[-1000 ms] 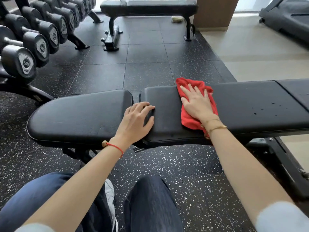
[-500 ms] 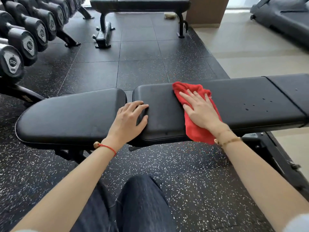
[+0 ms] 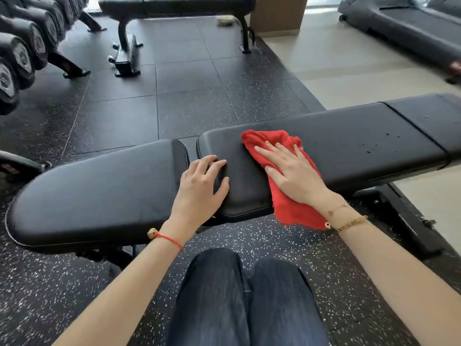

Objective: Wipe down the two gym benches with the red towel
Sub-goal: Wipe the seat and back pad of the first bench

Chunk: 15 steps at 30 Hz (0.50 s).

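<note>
**Towel flat on the near bench, gym gear all around**

The right hand (image 3: 294,176) lies flat on the red towel (image 3: 289,206), fingers straight and spread, pressing it onto the long pad of the near bench (image 3: 361,146); nothing is gripped. The towel's lower end hangs over the pad's front edge. The left hand (image 3: 199,188) rests beside it at the gap between the long pad and the seat pad (image 3: 94,193), fingers loosely bent over the pad's end, holding nothing. A few small dark spots sit on the pad to the right of the towel. Across the speckled rubber floor (image 3: 187,108) stands the second bench (image 3: 174,6), well apart. A dumbbell rack (image 3: 22,53) lines the left side, a treadmill (image 3: 404,23) the far right. The person's knees (image 3: 244,295) are just below the bench.
</note>
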Motion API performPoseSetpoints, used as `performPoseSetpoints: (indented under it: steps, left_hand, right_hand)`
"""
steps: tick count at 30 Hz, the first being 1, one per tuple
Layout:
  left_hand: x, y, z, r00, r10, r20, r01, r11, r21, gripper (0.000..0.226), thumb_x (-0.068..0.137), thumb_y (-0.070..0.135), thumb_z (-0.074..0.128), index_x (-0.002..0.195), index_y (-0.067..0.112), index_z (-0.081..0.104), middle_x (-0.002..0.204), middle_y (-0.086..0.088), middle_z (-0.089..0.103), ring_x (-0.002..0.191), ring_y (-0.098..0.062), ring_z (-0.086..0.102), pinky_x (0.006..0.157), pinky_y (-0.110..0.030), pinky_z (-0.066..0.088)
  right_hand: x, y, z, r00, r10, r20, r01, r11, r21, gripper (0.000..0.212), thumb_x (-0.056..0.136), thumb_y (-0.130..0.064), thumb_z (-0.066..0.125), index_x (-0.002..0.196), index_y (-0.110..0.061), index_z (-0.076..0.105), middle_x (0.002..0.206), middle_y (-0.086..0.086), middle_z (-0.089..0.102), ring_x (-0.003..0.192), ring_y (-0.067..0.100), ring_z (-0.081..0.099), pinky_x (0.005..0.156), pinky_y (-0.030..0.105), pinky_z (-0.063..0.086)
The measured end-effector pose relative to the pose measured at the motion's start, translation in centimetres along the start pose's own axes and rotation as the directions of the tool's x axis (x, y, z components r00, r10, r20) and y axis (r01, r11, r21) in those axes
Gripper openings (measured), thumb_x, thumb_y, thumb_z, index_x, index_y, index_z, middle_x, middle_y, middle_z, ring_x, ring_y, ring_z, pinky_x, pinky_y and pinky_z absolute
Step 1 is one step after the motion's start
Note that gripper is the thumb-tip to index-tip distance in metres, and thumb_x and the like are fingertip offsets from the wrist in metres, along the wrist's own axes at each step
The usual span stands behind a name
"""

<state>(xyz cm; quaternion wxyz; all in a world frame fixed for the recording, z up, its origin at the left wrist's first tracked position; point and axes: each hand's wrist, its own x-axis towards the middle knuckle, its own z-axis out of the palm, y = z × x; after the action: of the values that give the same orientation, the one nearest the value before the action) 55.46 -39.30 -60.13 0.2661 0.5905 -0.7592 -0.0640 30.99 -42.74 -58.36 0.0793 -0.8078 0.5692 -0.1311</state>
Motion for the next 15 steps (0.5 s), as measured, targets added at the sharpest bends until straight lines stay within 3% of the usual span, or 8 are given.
performPoseSetpoints:
  steps: [4, 6, 12, 15]
  left_hand:
    - [0.0, 0.1, 0.0, 1.0, -0.02, 0.006, 0.02, 0.999, -0.029, 0.043, 0.094, 0.034, 0.055, 0.135, 0.019, 0.055, 0.138, 0.001, 0.051, 0.131, -0.021, 0.041, 0.107, -0.039, 0.038]
    - [0.0, 0.3, 0.0, 1.0, -0.016, 0.009, 0.016, 0.999, -0.03, 0.043, 0.094, 0.033, 0.056, 0.134, 0.018, 0.055, 0.137, 0.0, 0.051, 0.131, -0.022, 0.041, 0.106, -0.039, 0.038]
    - [0.2, 0.2, -0.4, 0.998, -0.027, 0.05, 0.033, 0.994, -0.106, 0.045, 0.093, 0.03, 0.06, 0.135, 0.016, 0.056, 0.138, -0.001, 0.051, 0.13, -0.022, 0.041, 0.109, -0.038, 0.037]
    - [0.9, 0.7, -0.5, 0.997, -0.064, 0.049, 0.068, 0.994, -0.083, 0.041, 0.091, 0.028, 0.06, 0.13, 0.016, 0.059, 0.135, -0.002, 0.053, 0.128, -0.024, 0.043, 0.106, -0.039, 0.037]
  right_hand:
    - [4.1, 3.1, -1.1, 0.944, 0.33, -0.025, -0.331, 0.94, -0.084, 0.051, 0.102, -0.034, 0.036, 0.152, -0.036, 0.025, 0.163, -0.003, 0.017, 0.15, 0.02, 0.014, 0.122, 0.047, -0.001]
    - [6.6, 2.5, -1.0, 0.924, 0.381, 0.002, -0.379, 0.92, -0.101, 0.052, 0.103, -0.035, 0.032, 0.154, -0.036, 0.021, 0.164, -0.001, 0.012, 0.151, 0.023, 0.011, 0.121, 0.048, -0.002]
    - [4.0, -2.0, 0.4, 0.996, 0.082, 0.037, -0.08, 0.995, -0.057, 0.054, 0.102, -0.032, 0.038, 0.153, -0.037, 0.023, 0.163, -0.004, 0.015, 0.151, 0.018, 0.012, 0.122, 0.045, -0.003]
    - [0.4, -1.3, -0.2, 0.999, 0.009, 0.033, -0.008, 1.0, -0.029, 0.054, 0.102, -0.03, 0.041, 0.152, -0.038, 0.024, 0.162, -0.008, 0.018, 0.151, 0.015, 0.012, 0.122, 0.041, -0.004]
